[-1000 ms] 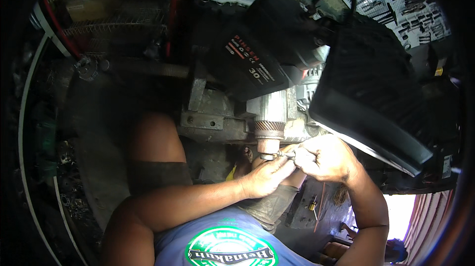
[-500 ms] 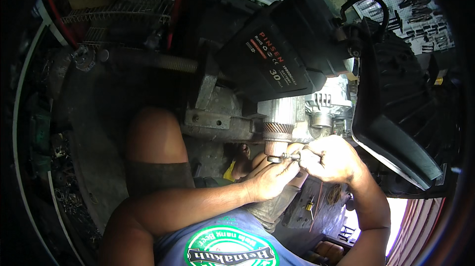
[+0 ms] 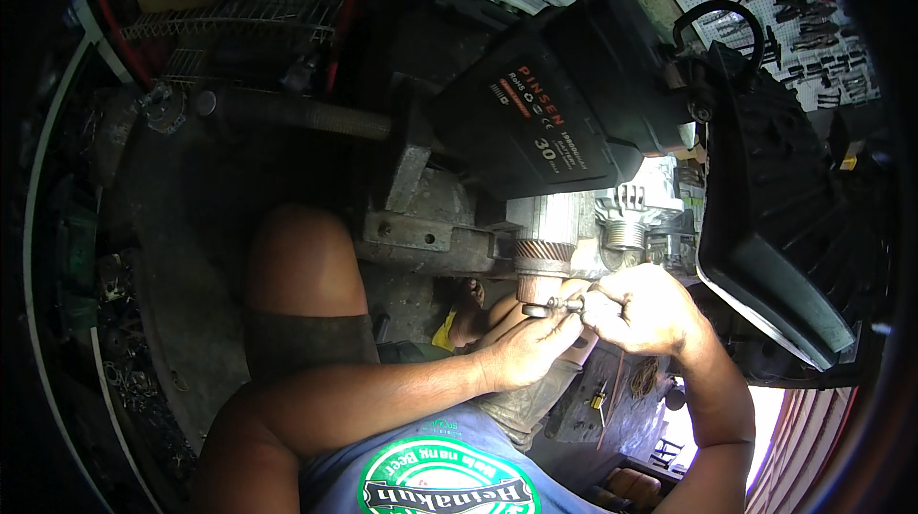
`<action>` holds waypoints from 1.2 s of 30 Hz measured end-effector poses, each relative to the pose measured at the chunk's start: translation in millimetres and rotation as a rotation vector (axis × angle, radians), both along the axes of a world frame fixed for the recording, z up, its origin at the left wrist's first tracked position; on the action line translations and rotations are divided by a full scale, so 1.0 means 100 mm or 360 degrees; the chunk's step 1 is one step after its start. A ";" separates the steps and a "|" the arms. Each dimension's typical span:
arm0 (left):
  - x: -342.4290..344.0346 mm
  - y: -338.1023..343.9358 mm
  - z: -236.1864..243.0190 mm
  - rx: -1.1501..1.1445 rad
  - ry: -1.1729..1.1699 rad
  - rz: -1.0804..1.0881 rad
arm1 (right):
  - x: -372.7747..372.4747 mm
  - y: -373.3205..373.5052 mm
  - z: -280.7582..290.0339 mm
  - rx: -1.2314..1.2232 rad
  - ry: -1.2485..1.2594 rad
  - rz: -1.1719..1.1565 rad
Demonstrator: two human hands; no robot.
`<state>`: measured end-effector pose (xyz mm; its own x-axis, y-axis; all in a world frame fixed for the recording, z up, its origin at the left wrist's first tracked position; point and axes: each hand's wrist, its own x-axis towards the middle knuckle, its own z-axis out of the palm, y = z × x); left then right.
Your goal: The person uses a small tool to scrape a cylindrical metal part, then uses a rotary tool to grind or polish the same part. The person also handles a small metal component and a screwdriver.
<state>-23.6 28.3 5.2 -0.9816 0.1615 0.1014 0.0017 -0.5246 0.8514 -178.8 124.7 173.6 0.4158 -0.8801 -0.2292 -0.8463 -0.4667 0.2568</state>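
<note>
A motor armature (image 3: 549,219) stands with its copper commutator (image 3: 539,288) pointing down, beside the metal bench vise (image 3: 406,232). Just below the commutator, a small metal piece with a ring-shaped end (image 3: 536,311) sits between the fingers of my left hand (image 3: 521,358), which is closed on it. From the other side my right hand (image 3: 648,311) pinches a short bolt-like metal rod (image 3: 574,305) that meets this piece. Glare on the right hand and the overlapping fingers hide how the two parts join.
A black battery-shaped box (image 3: 535,122) hangs over the vise, joined to a large ribbed work lamp (image 3: 779,237) at right. Behind the armature sits a silver alternator (image 3: 631,213). Wire shelves (image 3: 239,26) stand far left; a tool pegboard (image 3: 813,36) is far right.
The whole view has shifted slightly, so the background sits a little lower and farther right. My hands keep the same grip, with barely any movement.
</note>
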 end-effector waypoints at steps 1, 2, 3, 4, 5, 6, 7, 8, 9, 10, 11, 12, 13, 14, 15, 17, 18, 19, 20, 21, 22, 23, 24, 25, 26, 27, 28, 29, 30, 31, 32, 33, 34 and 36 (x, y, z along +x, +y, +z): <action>0.00 0.00 0.00 -0.0036 0.0062 0.0073 | 0.00 0.00 0.00 0.0000 -0.0001 0.0001; 0.00 0.00 -0.01 -0.0021 0.0065 0.0058 | 0.00 0.00 0.00 0.0000 0.0000 0.0003; 0.00 0.01 -0.02 -0.0055 0.0117 0.0104 | 0.00 0.00 0.00 0.0002 0.0001 0.0001; -0.01 0.03 -0.04 -0.0103 0.0207 0.0193 | 0.00 0.00 0.00 0.0004 0.0001 0.0002; -0.01 0.06 -0.06 -0.0152 0.0294 0.0285 | 0.00 0.00 0.00 0.0003 0.0006 0.0004; -0.02 0.09 -0.08 -0.0214 0.0421 0.0421 | 0.01 0.00 0.00 0.0009 0.0006 0.0001; -0.02 0.12 -0.10 -0.0225 0.0494 0.0493 | 0.01 0.00 0.00 0.0007 0.0014 0.0001; -0.02 0.15 -0.12 -0.0236 0.0565 0.0566 | 0.01 0.00 0.00 0.0011 0.0012 -0.0001; -0.01 0.18 -0.14 -0.0197 0.0583 0.0576 | 0.01 0.00 0.01 0.0012 0.0018 -0.0002; -0.01 0.19 -0.15 -0.0182 0.0588 0.0572 | 0.02 0.00 0.01 0.0014 0.0014 -0.0003; -0.01 0.20 -0.16 -0.0168 0.0594 0.0567 | 0.02 0.00 0.01 0.0013 0.0019 -0.0004; -0.02 0.20 -0.17 -0.0179 0.0589 0.0549 | 0.02 -0.01 0.01 0.0013 0.0013 -0.0008; -0.02 0.19 -0.16 -0.0182 0.0589 0.0544 | 0.02 -0.01 0.01 0.0014 0.0014 -0.0015; -0.02 0.18 -0.16 -0.0185 0.0589 0.0540 | 0.02 -0.01 0.01 0.0013 0.0011 -0.0019; -0.02 0.17 -0.15 -0.0182 0.0596 0.0550 | 0.02 -0.02 0.01 0.0015 0.0004 -0.0026; -0.03 0.15 -0.13 -0.0122 0.0467 0.0459 | 0.02 -0.02 0.01 0.0011 -0.0008 -0.0045; -0.03 0.15 -0.12 -0.0066 0.0331 0.0358 | 0.02 -0.02 0.01 0.0011 -0.0021 -0.0070; -0.03 0.15 -0.12 -0.0082 0.0332 0.0370 | 0.02 -0.02 0.01 -0.0001 -0.0041 -0.0089; -0.03 0.15 -0.12 -0.0097 0.0334 0.0382 | 0.02 -0.02 0.00 0.0044 -0.0116 -0.0191; -0.03 0.14 -0.12 -0.0184 0.0473 0.0508 | 0.02 -0.01 0.00 0.0005 -0.0071 -0.0169; -0.02 0.14 -0.12 -0.0225 0.0519 0.0538 | 0.02 -0.01 0.00 0.0030 -0.0016 -0.0124; -0.02 0.14 -0.12 -0.0265 0.0565 0.0568 | 0.01 -0.01 0.00 0.0058 0.0099 -0.0035; -0.01 0.14 -0.11 -0.0258 0.0520 0.0503 | 0.01 0.00 0.00 0.0048 0.0075 -0.0041; 0.00 0.13 -0.10 -0.0205 0.0463 0.0425 | 0.00 0.00 0.00 0.0061 0.0088 -0.0008; 0.01 0.12 -0.09 -0.0153 0.0403 0.0350 | 0.00 0.00 0.00 0.0062 0.0102 0.0012; 0.01 0.10 -0.08 -0.0056 0.0330 0.0263 | 0.00 0.00 0.01 0.0066 0.0108 0.0027; 0.00 0.09 -0.06 0.0027 0.0249 0.0174 | -0.01 0.00 0.01 0.0069 0.0111 0.0039; 0.00 0.08 -0.05 0.0109 0.0163 0.0091 | -0.01 -0.01 0.02 0.0070 0.0109 0.0047; 0.00 0.07 -0.04 0.0177 0.0069 0.0007 | -0.01 -0.01 0.03 0.0069 0.0106 0.0052; 0.00 0.07 -0.03 0.0200 0.0046 -0.0007 | -0.01 -0.02 0.03 0.0069 0.0106 0.0057; -0.01 0.07 -0.03 0.0223 0.0023 -0.0020 | -0.01 -0.02 0.04 0.0073 0.0109 0.0063; -0.01 0.08 -0.03 0.0202 0.0071 0.0037 | -0.01 -0.03 0.04 0.0073 0.0107 0.0065; -0.01 0.09 -0.05 0.0162 0.0124 0.0086 | -0.01 -0.03 0.05 0.0076 0.0109 0.0067; 0.00 0.12 -0.08 0.0063 0.0233 0.0179 | 0.00 -0.04 0.05 0.0080 0.0112 0.0071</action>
<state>-24.0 40.5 -2.8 -0.9676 0.0447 0.2485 0.1844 -0.5472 0.8165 -179.2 120.5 179.0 0.4357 -0.8478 -0.3024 -0.8050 -0.5173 0.2904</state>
